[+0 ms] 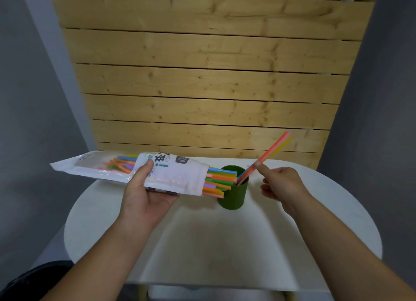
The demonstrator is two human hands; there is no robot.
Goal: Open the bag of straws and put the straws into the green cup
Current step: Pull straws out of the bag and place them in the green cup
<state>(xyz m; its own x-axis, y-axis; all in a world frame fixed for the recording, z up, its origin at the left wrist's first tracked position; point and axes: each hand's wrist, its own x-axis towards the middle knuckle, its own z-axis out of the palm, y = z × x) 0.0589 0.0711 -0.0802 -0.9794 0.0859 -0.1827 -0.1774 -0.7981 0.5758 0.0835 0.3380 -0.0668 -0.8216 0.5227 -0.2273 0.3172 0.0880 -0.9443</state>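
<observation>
My left hand (146, 195) grips the white straw bag (173, 175) and holds it level above the table, its open end pointing right. Several coloured straws (219, 181) stick out of that end, over the rim of the green cup (233, 198). The cup stands upright on the white table. My right hand (281, 186) pinches a few straws (271, 153), orange, yellow and blue, that lean to the upper right with their lower ends inside the cup. More straws show through the bag's clear window at the left.
The white oval table (202, 244) fills the lower middle, its front edge near me. A wooden slat wall (209, 75) rises right behind the table. Grey walls flank it on both sides.
</observation>
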